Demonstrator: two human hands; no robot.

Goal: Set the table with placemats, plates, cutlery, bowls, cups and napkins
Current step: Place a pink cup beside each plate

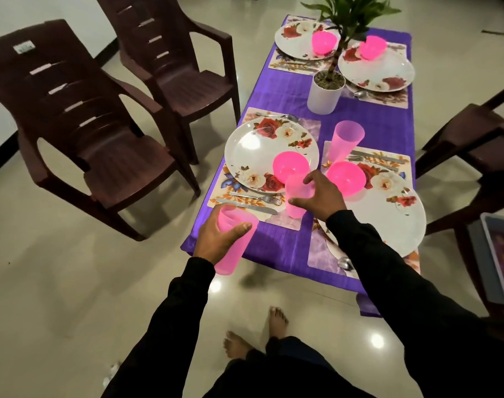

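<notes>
left hand (220, 237): gripping stacked pink cups (235, 244), off the table's near left corner
right hand (321, 196): fingers curled round a pink cup (298, 196) on the near left placemat (285, 222)
third cup (346, 142): upright, mid-table
far end: two plates (299, 38), pink bowls (324, 43), potted plant (326, 93)

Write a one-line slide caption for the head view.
Right hand sets a pink cup by the near-left plate while left hand holds stacked cups.
</notes>
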